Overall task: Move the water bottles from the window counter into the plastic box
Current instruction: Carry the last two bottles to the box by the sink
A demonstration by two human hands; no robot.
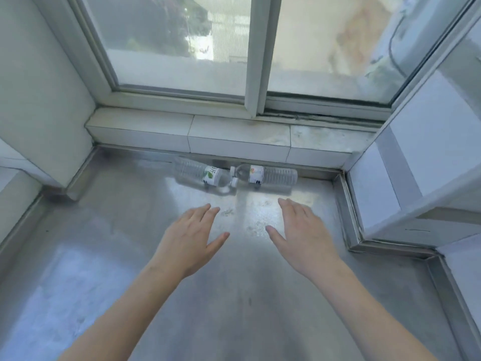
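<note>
Two clear water bottles lie on their sides at the back of the steel window counter [130, 256], cap to cap. The left bottle [205, 174] has a green-leaf label and points its white cap right. The right bottle [268, 174] has a white label and points its cap left. My left hand [191, 238] hovers open, palm down, a short way in front of the left bottle. My right hand [303, 233] hovers open in front of the right bottle. Neither hand touches a bottle. No plastic box is in view.
A tiled ledge [234, 136] runs behind the bottles under a sliding window [260, 61]. White walls close in the counter at the left [39, 100] and right [416, 165]. A raised steel rim borders the counter on the right.
</note>
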